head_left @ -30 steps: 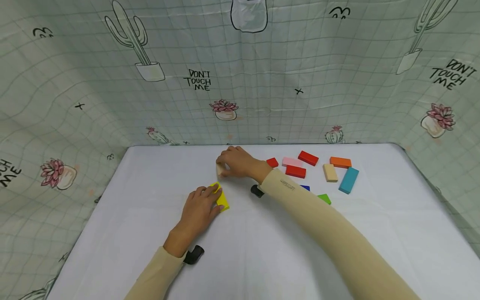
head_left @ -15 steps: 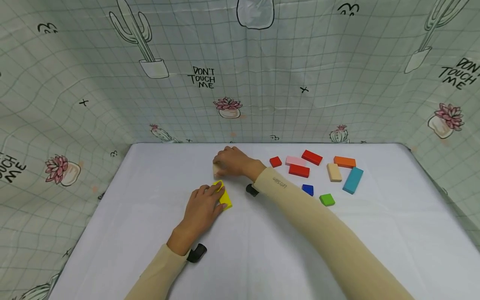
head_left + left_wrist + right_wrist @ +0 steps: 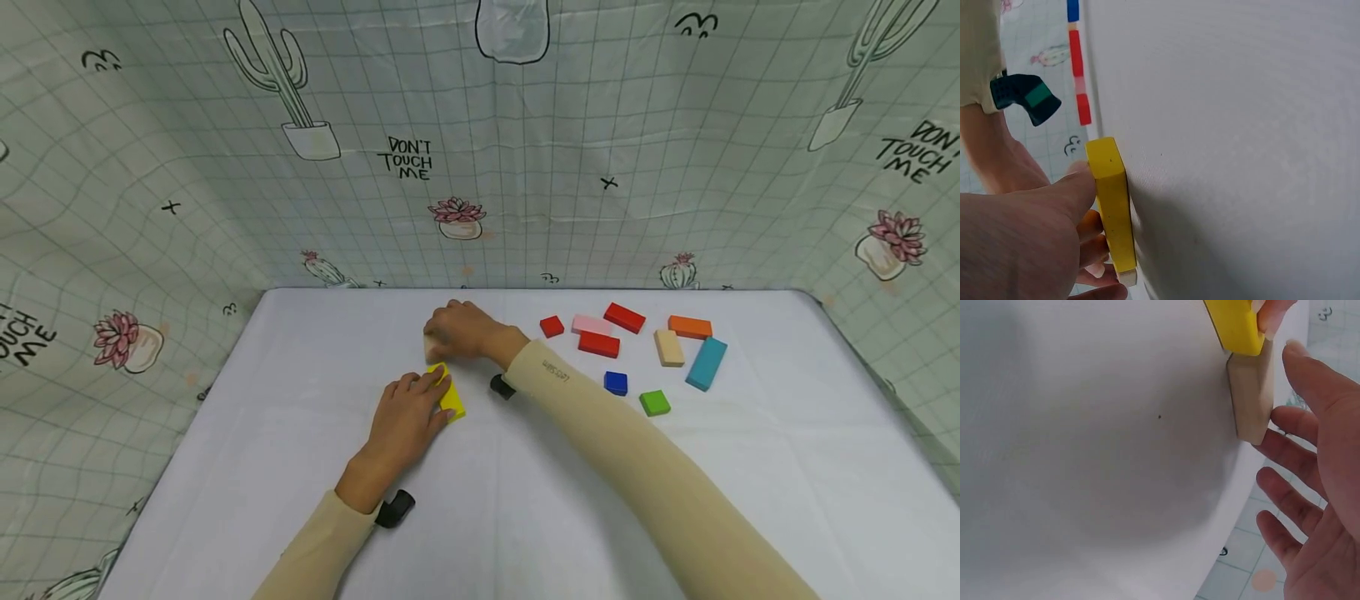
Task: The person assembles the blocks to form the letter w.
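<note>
Shows white table [image 3: 525, 508] w/ toy blks, plus two hands left of centre. Looks early, judging by layout: counts two blks lying together, approx. end to end, vs. nine untouched farther right. Places yellow blk [image 3: 453, 403] under left hand [image 3: 405, 417], fingers bent over far part, thumb at near end: a light, narrow hold. Places wooden blk [image 3: 1250, 397] just beyond, at yellow's far end, apparently touching. Shows right hand [image 3: 463, 329] around wooden blk, loosely spread: fingertips at side, thumb seemingly off it in right wrist view, so no firm grip evident.

Lists remaining, i.e. untouched: small red blk [image 3: 552, 326], pink blk [image 3: 589, 323], upper red blk [image 3: 626, 317], lower red blk [image 3: 599, 344], orange blk [image 3: 690, 327], cream blk [image 3: 669, 347], teal blk [image 3: 707, 363], blue blk [image 3: 616, 382], green blk [image 3: 655, 402].

Hard to make out: exact join betw. yellow and wood; can't tell flush fit from slight overlap. Hides most of wooden blk behind right hand in head view, all but a small end in left wrist view. Cuts off yellow blk at top of right wrist view.
</note>
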Tool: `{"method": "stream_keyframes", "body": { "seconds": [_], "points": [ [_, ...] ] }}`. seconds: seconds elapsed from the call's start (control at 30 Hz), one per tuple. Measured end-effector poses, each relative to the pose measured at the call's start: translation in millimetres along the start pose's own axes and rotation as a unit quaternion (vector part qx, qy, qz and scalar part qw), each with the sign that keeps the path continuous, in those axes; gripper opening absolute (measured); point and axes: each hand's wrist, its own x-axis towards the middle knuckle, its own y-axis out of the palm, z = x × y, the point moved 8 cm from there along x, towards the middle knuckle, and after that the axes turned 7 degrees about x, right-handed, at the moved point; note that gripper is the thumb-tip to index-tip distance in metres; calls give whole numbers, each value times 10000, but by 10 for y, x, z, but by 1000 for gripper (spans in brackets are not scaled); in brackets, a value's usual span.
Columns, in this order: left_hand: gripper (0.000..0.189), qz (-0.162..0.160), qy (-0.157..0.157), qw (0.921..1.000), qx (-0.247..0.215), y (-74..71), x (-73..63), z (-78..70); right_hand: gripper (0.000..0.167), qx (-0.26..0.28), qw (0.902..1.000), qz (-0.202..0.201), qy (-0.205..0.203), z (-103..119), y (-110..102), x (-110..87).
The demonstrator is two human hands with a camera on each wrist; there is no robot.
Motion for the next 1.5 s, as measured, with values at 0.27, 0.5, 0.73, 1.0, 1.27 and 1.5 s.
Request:
{"method": "stream_keyframes", "body": {
  "seconds": [0.27, 0.5, 0.73, 1.0, 1.27, 1.5],
  "points": [
    [52, 3, -31, 10000, 13, 16, -1, 5, 45, -46, 9998, -180, 37, -38, 36, -43],
    [52, -103, -12, 9999, -25, 15, 4, 11, 44, 168, 9997, -193, -47, -31, 38, -78],
    [52, -124, 11, 9999, 40, 10, 3, 1, 44, 328, 9992, -188, -159, -37, 44, -98],
    [51, -83, -20, 10000, 31, 8, -7, 1, 44, 376, 9986, -226, -311, -30, 50, -110],
    [51, -136, 12, 9999, 55, 17, -17, -4, 44, 370, 9980, -165, -483, 4, 81, -110],
    [50, -230, 43, 9996, 133, 9, -14, 1, 45, 184, 9984, -237, -490, 28, 99, -98]
  ]
}}
